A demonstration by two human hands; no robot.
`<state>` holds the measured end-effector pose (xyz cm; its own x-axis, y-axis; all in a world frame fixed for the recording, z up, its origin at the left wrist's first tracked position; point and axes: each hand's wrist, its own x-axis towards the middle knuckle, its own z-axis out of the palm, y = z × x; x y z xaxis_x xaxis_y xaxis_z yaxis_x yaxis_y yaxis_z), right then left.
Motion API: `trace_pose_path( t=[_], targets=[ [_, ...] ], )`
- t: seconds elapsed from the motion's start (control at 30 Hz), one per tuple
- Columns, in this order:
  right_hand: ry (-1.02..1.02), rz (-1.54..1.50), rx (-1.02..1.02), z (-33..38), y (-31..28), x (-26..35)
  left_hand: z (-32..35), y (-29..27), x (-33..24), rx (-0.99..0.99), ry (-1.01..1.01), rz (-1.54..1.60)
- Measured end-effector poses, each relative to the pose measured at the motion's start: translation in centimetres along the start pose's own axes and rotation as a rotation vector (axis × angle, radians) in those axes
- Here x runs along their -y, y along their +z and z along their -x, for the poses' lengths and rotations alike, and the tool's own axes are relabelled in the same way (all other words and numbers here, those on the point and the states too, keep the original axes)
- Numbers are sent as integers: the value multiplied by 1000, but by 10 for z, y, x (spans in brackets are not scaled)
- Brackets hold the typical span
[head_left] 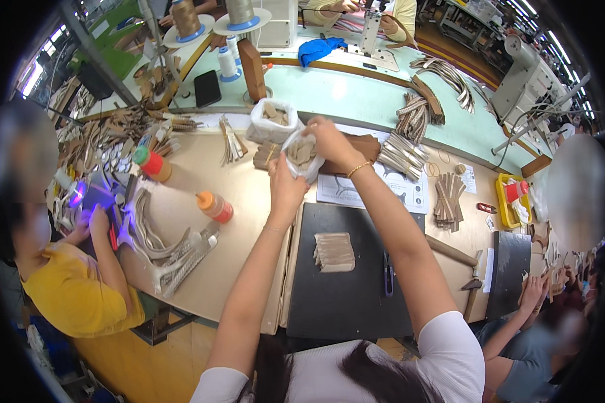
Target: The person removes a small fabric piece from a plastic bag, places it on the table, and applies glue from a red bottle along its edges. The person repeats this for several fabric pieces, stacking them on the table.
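Both my arms reach forward over the table to a small white plastic bag of beige-brown strip pieces. My left hand grips the bag's near left side. At its upper right rim, my right hand has its fingers closed on the plastic; the fingertips are partly hidden. Just behind stands a second white bag with similar pieces. A bundle of brown strips lies left of the held bag. Nearer to me, a row of beige strips rests on a black mat.
Purple-handled snips lie on the mat, a hammer to its right. An orange-capped bottle and a green-capped bottle stand left. Co-workers sit at both sides and across, by a sewing machine. Strip bundles lie right.
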<state>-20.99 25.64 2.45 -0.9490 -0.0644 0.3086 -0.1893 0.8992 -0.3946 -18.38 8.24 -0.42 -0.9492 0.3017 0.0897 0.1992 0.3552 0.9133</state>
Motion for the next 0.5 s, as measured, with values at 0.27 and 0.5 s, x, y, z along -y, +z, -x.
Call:
trace_pose_path(
  t=[0.27, 0.5],
  targets=[
    [40, -265, -27, 9, 10, -13, -8, -14, 25, 117, -23, 341],
    [34, -142, -25, 17, 9, 3, -9, -28, 15, 131, -154, 106]
  ],
)
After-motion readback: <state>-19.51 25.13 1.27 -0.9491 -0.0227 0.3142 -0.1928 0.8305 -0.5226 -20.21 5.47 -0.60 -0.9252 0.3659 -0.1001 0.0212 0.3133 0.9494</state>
